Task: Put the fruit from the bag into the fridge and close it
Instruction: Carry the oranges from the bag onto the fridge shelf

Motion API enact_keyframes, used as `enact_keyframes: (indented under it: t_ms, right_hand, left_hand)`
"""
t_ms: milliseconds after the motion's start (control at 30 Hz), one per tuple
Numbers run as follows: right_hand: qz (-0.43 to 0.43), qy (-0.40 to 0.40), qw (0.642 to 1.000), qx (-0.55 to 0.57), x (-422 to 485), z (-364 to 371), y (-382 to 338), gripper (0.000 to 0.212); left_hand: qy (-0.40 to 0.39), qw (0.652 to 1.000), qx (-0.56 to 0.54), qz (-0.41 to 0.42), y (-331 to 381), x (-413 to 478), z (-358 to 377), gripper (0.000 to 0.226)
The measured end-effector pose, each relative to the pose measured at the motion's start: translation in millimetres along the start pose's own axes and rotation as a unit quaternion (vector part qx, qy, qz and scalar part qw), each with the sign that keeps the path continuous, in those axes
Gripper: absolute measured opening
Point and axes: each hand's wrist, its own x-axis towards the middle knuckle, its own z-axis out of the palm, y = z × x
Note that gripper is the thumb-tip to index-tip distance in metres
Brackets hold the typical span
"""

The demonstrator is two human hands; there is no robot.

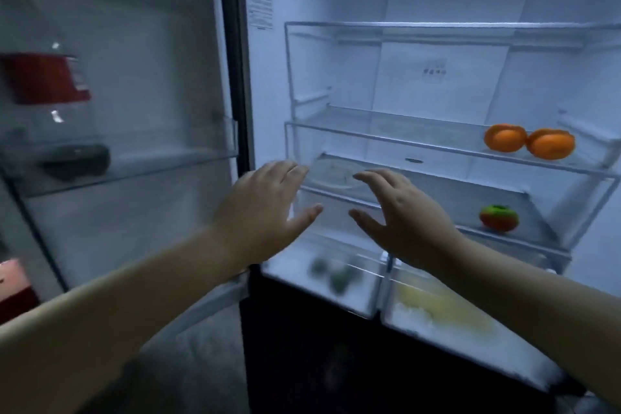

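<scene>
Fruit: two oranges [529, 141] sit side by side, touching, on the middle glass shelf [386, 131] of the fridge, toward its right end; a red-and-green fruit [499, 218] lies on the shelf just below, also to the right.
Fridge state: left door [117, 111] swung wide open, interior lit.
Left hand [268, 208]: empty, fingers spread, palm turned inward, raised in front of the left end of the shelf below the middle one.
Right hand [403, 215]: empty, fingers spread and slightly curled, thumb pointing toward the left hand; near it but not touching.
Fruit relative to fingers: all three pieces lie well apart from both hands, to the right of the right hand; the oranges are higher than the fingertips, the red-and-green fruit about level with the right wrist.
Drawers below middle shelf: left crisper drawer [329, 276] holds dark green items, right crisper drawer [447, 312] something yellow; both are blurred, possibly produce.
Bag: not in view.
Risk 1: oranges may roll off the middle shelf if the door is shut hard.
Risk 2: closing now could leave fruit behind, since the bag's contents cannot be checked.
Risk 3: fingers could be caught at the door edge on closing.
</scene>
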Motion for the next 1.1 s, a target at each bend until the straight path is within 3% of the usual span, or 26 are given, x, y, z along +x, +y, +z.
enact_keyframes:
  t_ms: [233, 467, 567, 633, 700, 833, 933, 1100]
  right_hand:
    - [-0.144, -0.032, 0.985, 0.086, 35.2, 52.9, -134.5, 0.067]
    - [-0.316, -0.081, 0.937, 0.122, 72.2, 100.3, -298.9, 0.067]
    - [-0.350, -0.057, 0.922, 0.153, 82.8, 115.0, -353.7, 0.065]
    - [-0.412, -0.067, 0.890, 0.183, 96.5, 137.6, -449.5, 0.063]
    - [-0.435, -0.063, 0.874, 0.209, 99.1, 145.7, -483.5, 0.062]
    - [-0.477, -0.075, 0.828, 0.285, 90.4, 178.8, -600.0, 0.058]
    - [-0.482, -0.096, 0.800, 0.345, 71.2, 201.5, -648.8, 0.056]
    - [-0.570, -0.138, 0.731, 0.350, 38.6, 235.9, -727.5, 0.056]
  left_hand:
    - [-0.052, 0.987, 0.094, -0.117, -69.3, -129.4, -61.1, 0.071]
    - [-0.040, 0.954, 0.157, -0.251, -152.1, -259.1, -115.9, 0.066]
    - [-0.046, 0.940, 0.183, -0.285, -177.6, -299.4, -133.6, 0.065]
    - [-0.054, 0.907, 0.198, -0.367, -217.3, -370.5, -163.1, 0.065]
    - [-0.054, 0.897, 0.220, -0.381, -230.9, -397.8, -173.5, 0.066]
    - [-0.066, 0.832, 0.248, -0.491, -259.1, -489.0, -201.6, 0.069]
    - [-0.073, 0.796, 0.254, -0.545, -261.2, -533.9, -202.2, 0.069]
    - [-0.090, 0.721, 0.264, -0.634, -259.7, -613.7, -196.8, 0.066]
